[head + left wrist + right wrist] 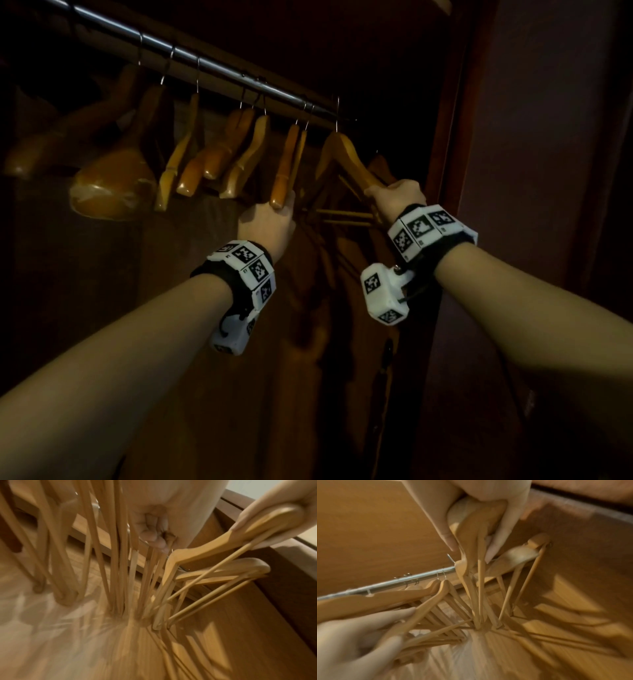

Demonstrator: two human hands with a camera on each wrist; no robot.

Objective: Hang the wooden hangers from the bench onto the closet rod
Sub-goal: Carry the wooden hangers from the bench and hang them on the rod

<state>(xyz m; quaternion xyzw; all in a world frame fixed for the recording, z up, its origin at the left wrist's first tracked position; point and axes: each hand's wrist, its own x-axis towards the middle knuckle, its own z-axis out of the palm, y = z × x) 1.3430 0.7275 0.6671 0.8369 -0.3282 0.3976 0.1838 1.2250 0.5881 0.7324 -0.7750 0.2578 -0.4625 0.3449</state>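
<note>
So at this point I was right at the hanging step. My right hand [394, 195] had its fingers wrapped round the shoulder end of a wooden hanger [346, 154], and its hook looked to be already over the closet rod [191, 58], near the right end. My left hand [270, 219] was up against the bottom tip of the neighbouring hanger [286, 168]; from the right wrist cam the fingers looked curled round that arm, though it's pretty blurry. I'd guess it was holding the row out of the way to keep a gap open.

Next move, I reckon: let go with the right once the hook sits properly, release the left without setting the row swinging, then head back for another.

A whole row of hangers [191, 161] was on the rod further left. The closet was dim, with brown wood panels and a reddish door frame [455, 137] on the right. The bench wasn't in any view, so no clue how many were left.
</note>
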